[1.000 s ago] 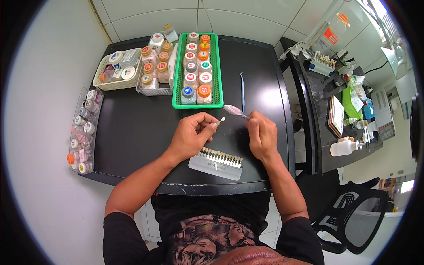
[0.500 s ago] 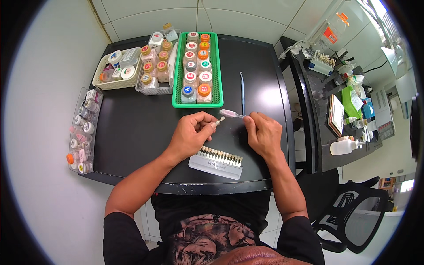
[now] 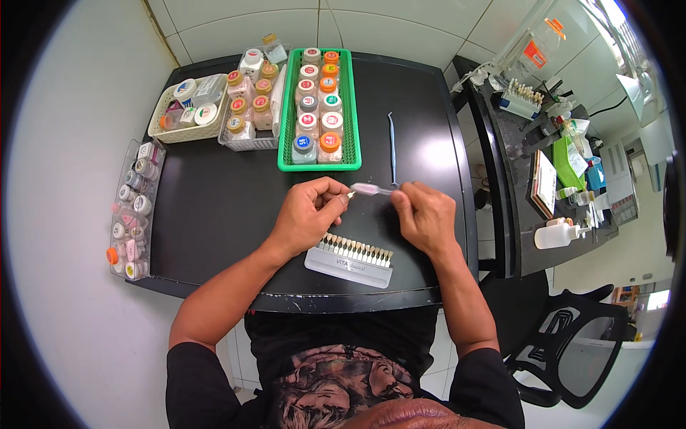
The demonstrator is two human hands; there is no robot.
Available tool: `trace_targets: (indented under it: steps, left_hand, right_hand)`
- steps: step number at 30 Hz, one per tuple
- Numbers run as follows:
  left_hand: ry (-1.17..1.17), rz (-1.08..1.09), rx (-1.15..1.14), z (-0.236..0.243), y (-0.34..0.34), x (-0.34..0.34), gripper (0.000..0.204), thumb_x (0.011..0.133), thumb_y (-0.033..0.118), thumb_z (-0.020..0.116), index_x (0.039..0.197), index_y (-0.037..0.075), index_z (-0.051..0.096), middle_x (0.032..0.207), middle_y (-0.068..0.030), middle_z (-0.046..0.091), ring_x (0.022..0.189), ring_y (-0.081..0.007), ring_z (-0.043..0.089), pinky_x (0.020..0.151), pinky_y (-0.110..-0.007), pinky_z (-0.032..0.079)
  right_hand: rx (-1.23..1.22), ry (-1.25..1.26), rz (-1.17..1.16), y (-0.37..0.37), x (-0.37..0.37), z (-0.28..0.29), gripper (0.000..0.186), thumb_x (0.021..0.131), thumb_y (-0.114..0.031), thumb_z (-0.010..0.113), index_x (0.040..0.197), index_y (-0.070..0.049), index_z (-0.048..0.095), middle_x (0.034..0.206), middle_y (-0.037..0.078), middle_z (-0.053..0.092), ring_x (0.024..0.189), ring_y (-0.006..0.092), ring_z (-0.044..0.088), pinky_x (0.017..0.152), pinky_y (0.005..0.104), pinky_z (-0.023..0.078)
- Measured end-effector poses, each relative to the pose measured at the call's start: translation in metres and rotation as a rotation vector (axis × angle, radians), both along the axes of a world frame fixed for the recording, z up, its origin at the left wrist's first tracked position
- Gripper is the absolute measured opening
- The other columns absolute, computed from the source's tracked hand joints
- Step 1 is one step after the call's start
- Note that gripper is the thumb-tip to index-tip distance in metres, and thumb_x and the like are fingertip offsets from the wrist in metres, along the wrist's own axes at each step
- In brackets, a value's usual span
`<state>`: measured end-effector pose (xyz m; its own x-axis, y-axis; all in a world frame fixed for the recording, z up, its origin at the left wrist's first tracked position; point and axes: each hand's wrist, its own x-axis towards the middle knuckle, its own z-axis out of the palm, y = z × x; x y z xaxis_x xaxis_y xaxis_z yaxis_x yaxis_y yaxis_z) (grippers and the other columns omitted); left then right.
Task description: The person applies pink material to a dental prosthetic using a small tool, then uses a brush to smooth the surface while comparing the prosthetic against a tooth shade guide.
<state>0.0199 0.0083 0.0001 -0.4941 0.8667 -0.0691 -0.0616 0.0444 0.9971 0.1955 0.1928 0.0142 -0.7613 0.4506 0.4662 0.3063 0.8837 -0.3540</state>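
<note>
My left hand [image 3: 309,216] pinches a small tooth-coloured shade tab [image 3: 351,195] between thumb and fingers; most of the tab is hidden. From the other side, my right hand [image 3: 427,218] grips a toothbrush [image 3: 366,189] by its handle, thumb on top. The brush's pale pinkish head lies against or just over the tab's tip; I cannot tell whether they touch. Below my hands, close to the table's front edge, rests a grey dental shade guide [image 3: 348,267] with a row of tooth-shaped tabs. A slim blue double-ended dental instrument [image 3: 392,146] lies beyond the right hand.
A green basket [image 3: 319,168] of capped bottles stands ahead on the black table [image 3: 214,207]. To its left are a grey basket [image 3: 250,144], a cream basket [image 3: 187,136] and a clear bin [image 3: 148,243] of jars. A side counter [image 3: 525,250] and black chair [image 3: 572,350] are at right.
The toothbrush head has shifted slightly left and down onto or over the tab's tip. My left hand has stayed nearly in place, still pinching the tab.
</note>
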Motion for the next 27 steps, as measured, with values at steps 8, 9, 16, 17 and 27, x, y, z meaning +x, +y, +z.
trace_targets:
  steps: [8,9,16,17,27]
  left_hand:
    - [-0.013,0.003,-0.005,0.002,0.000,-0.001,0.019,0.108,0.012,0.070,0.117,-0.004,0.075,0.094,-0.0045,0.073,0.077,-0.0071,0.065,0.071,-0.024,0.054]
    - [-0.007,0.000,-0.010,0.004,0.000,-0.002,0.019,0.108,0.012,0.070,0.116,-0.004,0.075,0.094,-0.0046,0.073,0.077,-0.0073,0.065,0.071,-0.024,0.055]
    - [0.012,-0.014,-0.026,0.007,0.001,-0.002,0.018,0.108,0.012,0.070,0.115,-0.004,0.075,0.092,-0.0046,0.072,0.076,-0.0074,0.065,0.070,-0.024,0.055]
    - [0.013,-0.012,-0.025,0.006,0.001,-0.002,0.018,0.108,0.012,0.070,0.115,-0.004,0.075,0.092,-0.0046,0.072,0.076,-0.0074,0.065,0.070,-0.024,0.055]
    - [-0.022,-0.011,-0.004,-0.001,-0.005,0.000,0.018,0.107,0.012,0.070,0.115,-0.003,0.076,0.091,-0.0033,0.071,0.076,-0.0071,0.064,0.071,-0.024,0.054]
  right_hand:
    - [-0.026,-0.031,0.054,0.001,0.001,-0.001,0.045,0.106,-0.038,0.070,0.074,-0.008,0.062,0.066,0.009,0.058,0.058,0.0341,0.060,0.054,0.0471,0.044]
    - [-0.011,-0.013,0.001,0.002,-0.001,0.000,0.044,0.106,-0.038,0.071,0.074,-0.008,0.062,0.066,0.009,0.057,0.058,0.0340,0.060,0.054,0.0472,0.044]
    - [-0.018,0.017,0.008,0.003,-0.001,0.001,0.040,0.104,-0.034,0.072,0.075,-0.009,0.062,0.067,0.009,0.057,0.058,0.0339,0.060,0.055,0.0470,0.044]
    - [-0.020,0.038,-0.030,0.004,-0.002,0.001,0.040,0.104,-0.034,0.072,0.075,-0.009,0.062,0.067,0.009,0.057,0.057,0.0338,0.059,0.055,0.0469,0.044]
    - [-0.016,0.001,0.058,-0.007,0.000,-0.006,0.044,0.106,-0.038,0.070,0.074,-0.009,0.061,0.067,0.010,0.058,0.058,0.0362,0.060,0.054,0.0484,0.044]
